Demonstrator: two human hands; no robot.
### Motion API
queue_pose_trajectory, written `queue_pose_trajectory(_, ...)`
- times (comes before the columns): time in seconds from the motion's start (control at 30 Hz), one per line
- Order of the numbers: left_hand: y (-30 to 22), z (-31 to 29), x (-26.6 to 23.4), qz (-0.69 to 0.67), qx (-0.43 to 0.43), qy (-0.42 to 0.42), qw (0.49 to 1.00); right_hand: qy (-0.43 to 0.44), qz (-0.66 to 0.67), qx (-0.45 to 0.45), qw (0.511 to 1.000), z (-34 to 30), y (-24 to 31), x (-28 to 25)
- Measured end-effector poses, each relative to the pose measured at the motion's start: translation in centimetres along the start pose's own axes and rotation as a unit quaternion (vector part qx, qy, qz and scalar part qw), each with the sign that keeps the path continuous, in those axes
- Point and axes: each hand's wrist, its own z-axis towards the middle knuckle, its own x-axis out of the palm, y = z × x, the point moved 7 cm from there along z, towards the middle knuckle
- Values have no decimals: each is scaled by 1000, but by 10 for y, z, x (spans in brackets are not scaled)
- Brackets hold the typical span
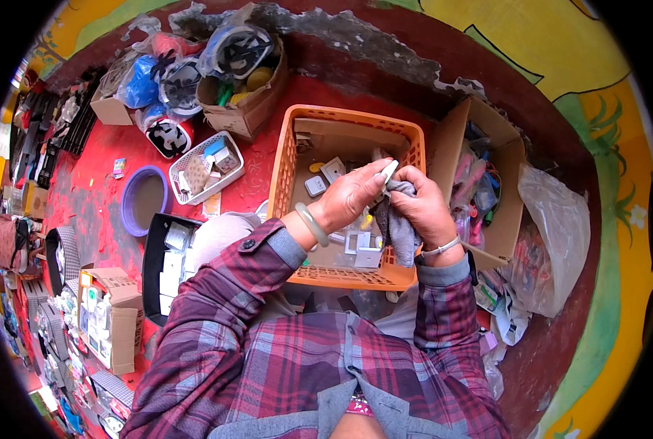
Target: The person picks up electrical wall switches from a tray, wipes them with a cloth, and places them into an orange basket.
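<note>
My left hand (pixel 352 196) pinches a small white plastic part (pixel 389 172) above the orange plastic crate (pixel 290 157). My right hand (pixel 423 208) grips a grey cloth (pixel 398 230) and presses it against the white part; the cloth hangs down below both hands. A pale green bangle sits on my left wrist and a thin white band on my right. Inside the crate lie several white and grey switch plates (pixel 333 169) on a cardboard liner. Both forearms wear plaid sleeves.
An open cardboard box (pixel 513 157) with coloured items stands right of the crate, a clear plastic bag (pixel 553 234) beyond it. To the left sit a white basket (pixel 205 168), a purple bowl (pixel 143 199), a black tray (pixel 167 263) and more boxes on the red floor.
</note>
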Motion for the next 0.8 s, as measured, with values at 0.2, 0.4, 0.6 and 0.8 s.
queue_pose_trajectory(0.2, 29, -3, 10, -319, -164, 13, 933, -38, -162, -108, 980, -1, 18, 6)
queue_pose_trajectory(0.4, 27, 4, 4, -463, -176, -60, 867, 74, 41, -7, 996, -3, 13, 9)
queue_pose_trajectory(0.6, 12, 4, -14, -490, -192, -81, 846, -7, 264, -11, 964, -8, 22, -18)
queue_pose_trajectory(0.8, 8, 0, -4, -502, -185, -55, 843, -45, 148, -32, 987, -3, 20, -1)
